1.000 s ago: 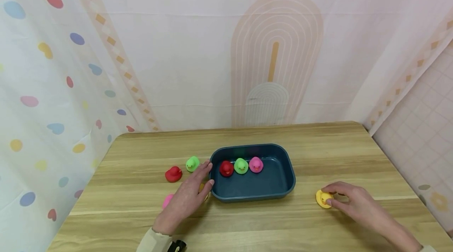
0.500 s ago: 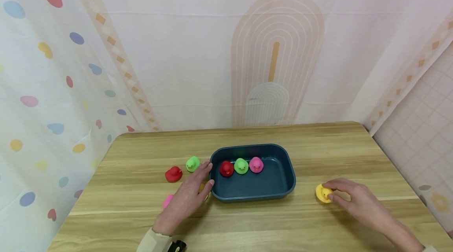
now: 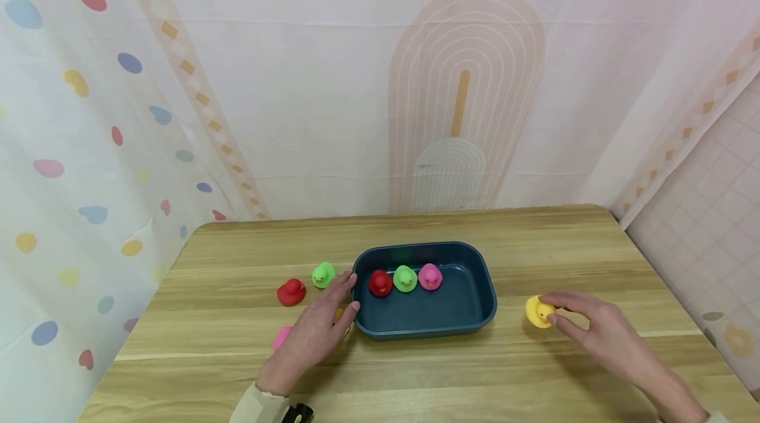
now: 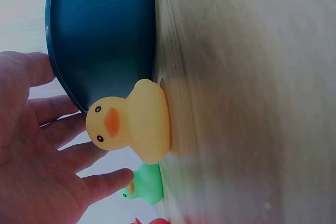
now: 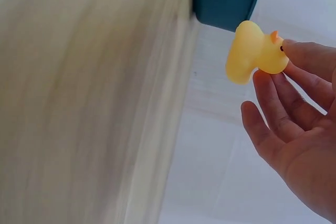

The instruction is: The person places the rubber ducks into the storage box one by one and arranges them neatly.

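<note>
My right hand pinches a yellow rubber duck by its head between thumb and fingers; in the right wrist view the duck hangs above the table. Left of it stands a dark blue tray holding a red duck, a green duck and a pink duck in a row. My left hand rests with extended fingers at the tray's left rim. Beneath that hand sits another yellow duck, mostly hidden in the head view.
On the table left of the tray are a green duck, a red duck and a pink duck partly covered by my left hand. A patterned curtain hangs behind the wooden table.
My right hand has lifted the yellow duck off the table and shifted it slightly up and left. The left hand and the tray have stayed in place.
</note>
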Demonstrator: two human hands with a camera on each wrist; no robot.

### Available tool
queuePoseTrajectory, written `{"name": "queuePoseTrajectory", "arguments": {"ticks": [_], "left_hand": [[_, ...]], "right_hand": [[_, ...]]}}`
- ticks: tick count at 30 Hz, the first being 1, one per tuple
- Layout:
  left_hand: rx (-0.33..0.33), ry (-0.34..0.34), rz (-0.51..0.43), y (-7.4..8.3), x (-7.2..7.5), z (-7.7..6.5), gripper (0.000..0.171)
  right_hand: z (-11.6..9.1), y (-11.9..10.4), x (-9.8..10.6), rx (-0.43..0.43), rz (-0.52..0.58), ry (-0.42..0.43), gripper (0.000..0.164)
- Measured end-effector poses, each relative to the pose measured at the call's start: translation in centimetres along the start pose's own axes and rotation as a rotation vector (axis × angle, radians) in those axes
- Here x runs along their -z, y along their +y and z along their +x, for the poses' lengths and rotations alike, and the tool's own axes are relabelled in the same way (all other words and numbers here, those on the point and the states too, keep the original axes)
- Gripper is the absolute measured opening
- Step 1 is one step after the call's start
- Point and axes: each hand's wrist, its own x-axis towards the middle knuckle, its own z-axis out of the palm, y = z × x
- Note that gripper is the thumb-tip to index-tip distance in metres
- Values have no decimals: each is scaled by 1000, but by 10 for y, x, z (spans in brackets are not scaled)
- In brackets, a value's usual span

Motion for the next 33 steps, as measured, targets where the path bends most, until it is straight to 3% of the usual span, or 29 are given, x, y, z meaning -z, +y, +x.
{"name": "queuePoseTrajectory", "arguments": {"ticks": [20,33], "left_hand": [[6,-7,-5,2,0,1,54],[5,0,-3,1,0,-2,53]], "right_hand": [[21,-15,-2,-17,69,3,36],[46,-31,-8,-7,43,-33,32]]}}
